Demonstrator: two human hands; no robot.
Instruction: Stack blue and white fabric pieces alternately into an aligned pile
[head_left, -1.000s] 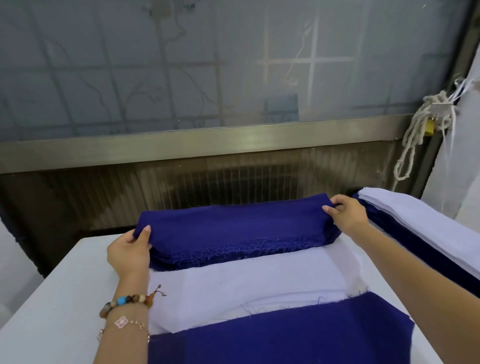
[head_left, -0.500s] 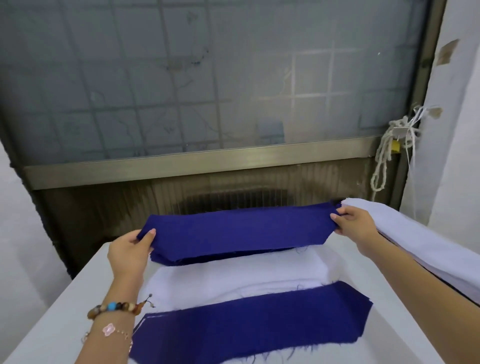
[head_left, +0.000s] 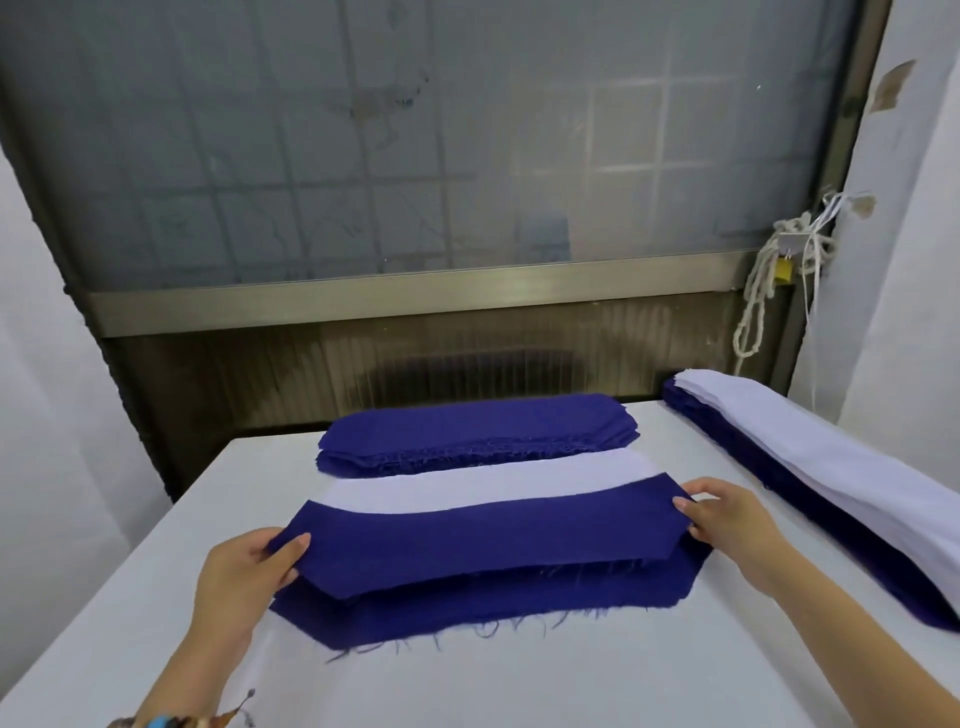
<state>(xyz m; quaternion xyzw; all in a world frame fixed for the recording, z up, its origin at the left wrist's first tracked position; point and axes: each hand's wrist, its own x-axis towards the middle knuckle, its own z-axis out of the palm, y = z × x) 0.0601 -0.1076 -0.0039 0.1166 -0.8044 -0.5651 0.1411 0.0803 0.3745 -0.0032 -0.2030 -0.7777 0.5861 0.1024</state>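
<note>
While pinching the blue fabric piece (head_left: 483, 540) by its 2 short ends, keep it stretched flat and level. Left hand (head_left: 244, 571) closed on the left end, thumb on top and fingers curled beneath; right hand (head_left: 727, 519) gripping the right end in the same way. Held between the hands, slightly raised, just above a second blue piece (head_left: 493, 605) lying on the bench (head_left: 519, 686), frayed threads trailing from its near edge. Just beyond the hands, a white fabric strip (head_left: 493, 480), partly covered by the held piece; further beyond, a stack of blue pieces (head_left: 478, 431). Well off to the right of the right hand, a long pile of white over blue (head_left: 831, 467).

To finish the step well: lower both ends together, never 1 before the other. Match the angled corners first, left under the left thumb, then right. Keep light tension against the slight sag in the middle. Let go only with the edges flush, then smooth outward from the centre with flat fingers. Avoid dragging sideways, for fear of catching those loose threads and shifting the layer below. Worth checking colour order before release: blue straight onto blue, seemingly against the alternation asked for.
</note>
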